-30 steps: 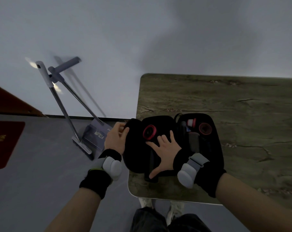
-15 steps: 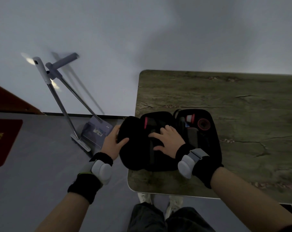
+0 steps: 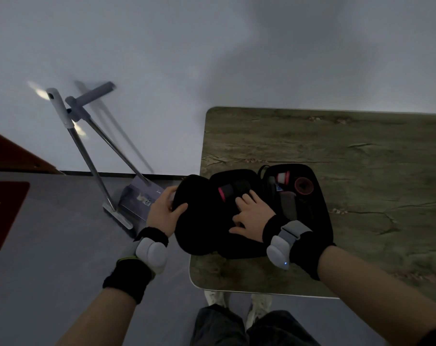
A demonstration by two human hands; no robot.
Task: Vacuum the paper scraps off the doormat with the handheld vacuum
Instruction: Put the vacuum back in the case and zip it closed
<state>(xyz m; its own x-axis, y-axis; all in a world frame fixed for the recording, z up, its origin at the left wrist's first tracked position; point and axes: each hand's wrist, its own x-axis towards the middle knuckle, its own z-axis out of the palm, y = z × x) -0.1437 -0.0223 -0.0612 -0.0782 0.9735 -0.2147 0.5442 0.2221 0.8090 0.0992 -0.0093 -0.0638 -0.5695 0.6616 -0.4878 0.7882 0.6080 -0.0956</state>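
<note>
A black zip case [image 3: 314, 221] lies open at the near left corner of the table [image 3: 361, 146]. My left hand [image 3: 163, 213] grips the edge of its rounded black lid [image 3: 197, 231], which hangs past the table's left edge. The black handheld vacuum [image 3: 230, 191] with a red band lies in the case's left half. My right hand [image 3: 251, 216] rests on it with fingers curled down around its body. A red doormat [image 3: 2, 216] lies on the floor at the far left; no scraps can be made out on it.
Red-ringed attachments [image 3: 303, 186] sit in the case's right half. A broom [image 3: 87, 156] and a long-handled dustpan [image 3: 137, 198] lean against the wall left of the table. My shoes [image 3: 217, 299] stand under the table's near edge on grey floor.
My right hand went from lying flat with spread fingers to curling onto the vacuum. The vacuum's red end turned from facing up to sideways. My left hand slid lower on the lid.
</note>
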